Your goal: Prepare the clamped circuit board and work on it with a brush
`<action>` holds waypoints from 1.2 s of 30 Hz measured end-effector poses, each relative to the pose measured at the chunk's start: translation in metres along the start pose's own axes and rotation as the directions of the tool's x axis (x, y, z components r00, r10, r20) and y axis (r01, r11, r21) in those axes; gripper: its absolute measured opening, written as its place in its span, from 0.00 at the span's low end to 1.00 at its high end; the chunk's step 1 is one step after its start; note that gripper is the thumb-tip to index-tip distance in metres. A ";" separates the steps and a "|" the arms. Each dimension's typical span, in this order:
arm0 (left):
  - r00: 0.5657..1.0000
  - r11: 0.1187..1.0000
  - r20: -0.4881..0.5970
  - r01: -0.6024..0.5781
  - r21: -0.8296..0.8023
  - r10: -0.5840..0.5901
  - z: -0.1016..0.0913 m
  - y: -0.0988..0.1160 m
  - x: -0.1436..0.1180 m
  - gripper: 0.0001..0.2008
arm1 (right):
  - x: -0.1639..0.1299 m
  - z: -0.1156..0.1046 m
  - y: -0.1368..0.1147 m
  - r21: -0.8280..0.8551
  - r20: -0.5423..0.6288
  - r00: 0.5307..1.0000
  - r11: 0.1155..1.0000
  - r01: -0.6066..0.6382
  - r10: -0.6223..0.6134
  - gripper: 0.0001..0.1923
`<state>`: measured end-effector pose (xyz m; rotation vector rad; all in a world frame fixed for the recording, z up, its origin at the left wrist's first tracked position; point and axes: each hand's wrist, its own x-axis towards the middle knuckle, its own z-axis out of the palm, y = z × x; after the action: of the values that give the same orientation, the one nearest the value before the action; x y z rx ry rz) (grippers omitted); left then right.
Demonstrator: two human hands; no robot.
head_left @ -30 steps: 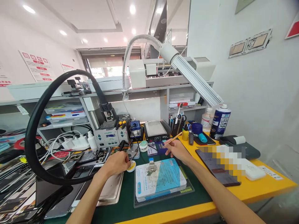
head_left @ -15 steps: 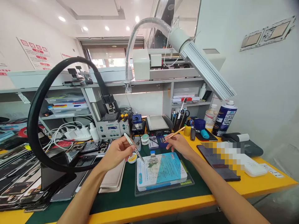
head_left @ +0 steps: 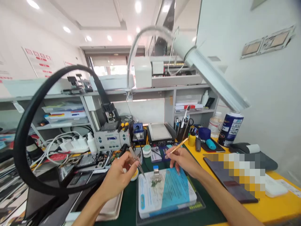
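On the green mat, between your two hands and just beyond them:

- Your left hand (head_left: 118, 175): fingers pinched around a pair of metal tweezers (head_left: 137, 160), held slantwise with the tips pointing down and to the right of the hand, toward the white-and-blue pad.
- Your right hand (head_left: 184, 160): fingers closed on a thin wooden stick (head_left: 176, 147), whose free end rises up and away from the hand toward the shelf.
- White-and-blue pad (head_left: 169, 193): lies flat below your right hand and to the right of your left hand, on a dark gridded mat.
- Small green circuit board (head_left: 155, 181): rests on the pad's upper part, just right of the tweezers' tips; whether the tips touch it cannot be told.
- Small blue-and-silver clip (head_left: 155, 170): stands at the pad's far edge, between your hands.
- Small round tin (head_left: 134, 174): just beside your left hand's fingers, partly hidden by them.
- Soldering station (head_left: 111, 139): beyond your left hand, grey box with a display.
- Hot plate (head_left: 160, 133): beyond both hands, black with a pale top.
- Opened phones (head_left: 91, 158): in a row to the left of your left hand.
- Black hose (head_left: 33, 113): loops wide above and left of your left arm.
- Blue spray can (head_left: 230, 129): well to the right of your right hand, on the yellow bench.
- Lamp (head_left: 211, 78): hangs above your right hand.
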<state>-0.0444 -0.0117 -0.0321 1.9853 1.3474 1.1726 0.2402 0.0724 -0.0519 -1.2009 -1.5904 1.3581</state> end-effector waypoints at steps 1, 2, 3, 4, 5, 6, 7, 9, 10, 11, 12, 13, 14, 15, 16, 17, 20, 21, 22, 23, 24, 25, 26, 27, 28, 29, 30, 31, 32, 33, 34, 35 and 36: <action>1.000 1.000 -0.029 -0.013 0.017 0.013 0.000 -0.001 0.001 0.17 | 0.000 0.001 0.000 -0.003 -0.003 1.000 1.000 0.007 -0.007 0.07; 0.998 0.999 -0.055 -0.023 0.029 0.024 0.000 -0.002 0.002 0.17 | 0.000 0.001 -0.001 -0.005 -0.011 1.000 1.000 0.013 -0.013 0.07; 0.996 0.999 -0.082 -0.030 0.039 0.033 0.000 -0.004 0.003 0.17 | 0.001 0.002 -0.001 -0.011 -0.017 1.000 1.000 0.020 -0.020 0.07; 0.994 0.998 -0.098 -0.037 0.046 0.042 0.000 -0.005 0.003 0.18 | 0.001 0.003 -0.002 -0.018 -0.022 0.999 1.000 0.023 -0.023 0.07; 0.993 0.998 -0.111 -0.041 0.050 0.046 0.000 -0.006 0.003 0.18 | 0.001 0.003 -0.002 -0.026 -0.024 0.999 0.999 0.025 -0.026 0.07; 0.992 0.998 -0.119 -0.043 0.052 0.049 0.000 -0.007 0.003 0.18 | 0.000 0.003 -0.002 -0.036 -0.025 0.999 0.999 0.025 -0.026 0.07; 0.991 0.998 -0.122 -0.043 0.054 0.049 0.000 -0.007 0.003 0.18 | 0.000 0.003 -0.003 -0.048 -0.025 0.999 0.999 0.024 -0.026 0.07; 0.991 0.998 -0.124 -0.041 0.053 0.047 0.002 -0.008 0.002 0.18 | -0.002 0.002 -0.004 -0.078 -0.026 0.999 0.997 0.029 -0.031 0.08; 0.991 0.998 -0.124 -0.039 0.052 0.045 0.002 -0.008 0.002 0.18 | -0.003 0.001 -0.005 -0.098 -0.028 0.999 0.995 0.035 -0.037 0.09; 0.991 0.998 -0.125 -0.037 0.050 0.043 0.003 -0.008 0.001 0.18 | -0.005 0.000 -0.005 -0.121 -0.031 0.998 0.992 0.042 -0.047 0.10; 0.991 0.998 -0.126 -0.036 0.046 0.042 0.004 -0.009 0.001 0.18 | -0.006 -0.001 -0.006 -0.149 -0.037 0.998 0.987 0.053 -0.059 0.11; 0.991 0.999 -0.128 -0.035 0.041 0.040 0.005 -0.009 0.001 0.18 | -0.007 -0.002 -0.006 -0.181 -0.046 0.996 0.981 0.066 -0.076 0.11; 0.991 0.999 -0.132 -0.033 0.034 0.038 0.006 -0.010 0.001 0.18 | -0.008 -0.003 -0.006 -0.217 -0.059 0.994 0.973 0.082 -0.097 0.12; 0.990 0.999 -0.134 -0.033 0.026 0.036 0.007 -0.010 0.002 0.18 | -0.009 -0.004 -0.006 -0.258 -0.075 0.990 0.961 0.099 -0.122 0.12; 0.990 0.999 -0.138 -0.032 0.018 0.035 0.008 -0.011 0.002 0.18 | -0.009 -0.005 -0.006 -0.303 -0.094 0.984 0.946 0.117 -0.151 0.13; 0.990 0.999 -0.140 -0.031 0.010 0.032 0.008 -0.011 0.002 0.18 | -0.010 -0.005 -0.006 -0.351 -0.112 0.977 0.927 0.134 -0.184 0.12; 0.989 1.000 -0.145 -0.027 -0.010 0.026 0.009 -0.014 0.004 0.17 | -0.010 -0.005 -0.002 -0.497 -0.145 0.954 0.853 0.160 -0.264 0.12; 0.989 1.000 -0.146 -0.026 -0.014 0.024 0.009 -0.014 0.004 0.17 | -0.009 -0.006 -0.001 -0.538 -0.146 0.949 0.827 0.160 -0.279 0.12; 0.989 1.000 -0.148 -0.025 -0.017 0.023 0.009 -0.015 0.004 0.17 | -0.009 -0.006 0.000 -0.574 -0.143 0.947 0.804 0.158 -0.287 0.12; 0.988 0.999 -0.150 -0.025 -0.019 0.022 0.009 -0.015 0.004 0.18 | -0.009 -0.006 0.001 -0.603 -0.137 0.946 0.783 0.154 -0.292 0.12; 0.988 0.999 -0.153 -0.027 -0.019 0.023 0.009 -0.015 0.004 0.18 | -0.008 -0.007 0.002 -0.626 -0.131 0.946 0.765 0.152 -0.295 0.12; 0.988 0.999 -0.155 -0.028 -0.019 0.025 0.009 -0.015 0.003 0.18 | -0.008 -0.007 0.003 -0.644 -0.124 0.947 0.750 0.152 -0.298 0.12; 0.987 0.999 -0.158 -0.029 -0.018 0.026 0.009 -0.015 0.003 0.18 | -0.009 -0.007 0.003 -0.657 -0.117 0.947 0.738 0.152 -0.300 0.12; 0.987 0.999 -0.159 -0.031 -0.016 0.028 0.009 -0.014 0.003 0.18 | -0.009 -0.008 0.002 -0.666 -0.110 0.947 0.729 0.154 -0.301 0.12; 0.987 0.999 -0.160 -0.033 -0.012 0.031 0.009 -0.013 0.002 0.18 | -0.010 -0.008 0.002 -0.673 -0.104 0.948 0.723 0.156 -0.301 0.12; 0.986 0.999 -0.161 -0.035 -0.008 0.033 0.009 -0.012 0.002 0.18 | -0.011 -0.008 0.001 -0.677 -0.098 0.949 0.719 0.157 -0.300 0.12; 0.986 0.999 -0.163 -0.038 -0.003 0.037 0.009 -0.011 0.001 0.18 | -0.011 -0.008 0.000 -0.681 -0.094 0.950 0.716 0.157 -0.297 0.13; 0.986 0.999 -0.164 -0.040 0.001 0.040 0.009 -0.010 0.001 0.18 | -0.012 -0.008 -0.001 -0.683 -0.090 0.951 0.713 0.156 -0.295 0.13; 0.985 0.999 -0.166 -0.043 0.006 0.043 0.009 -0.009 0.001 0.18 | -0.013 -0.008 -0.002 -0.685 -0.088 0.952 0.712 0.155 -0.292 0.13; 0.985 0.999 -0.167 -0.045 0.009 0.046 0.009 -0.009 0.001 0.18 | -0.014 -0.007 -0.003 -0.687 -0.086 0.953 0.710 0.154 -0.290 0.13; 0.985 0.999 -0.168 -0.048 0.013 0.049 0.009 -0.009 0.001 0.18 | -0.014 -0.007 -0.003 -0.689 -0.085 0.954 0.708 0.152 -0.288 0.13; 0.985 0.999 -0.167 -0.049 0.015 0.051 0.009 -0.009 0.001 0.18 | -0.014 -0.007 -0.003 -0.691 -0.085 0.954 0.707 0.151 -0.287 0.13; 0.985 0.999 -0.166 -0.050 0.018 0.053 0.009 -0.009 0.001 0.18 | -0.014 -0.007 -0.004 -0.692 -0.084 0.955 0.706 0.150 -0.286 0.13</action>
<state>-0.0409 -0.0060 -0.0430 1.9787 1.3948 1.3840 0.2506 0.0610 -0.0462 -1.4315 -2.0930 0.4653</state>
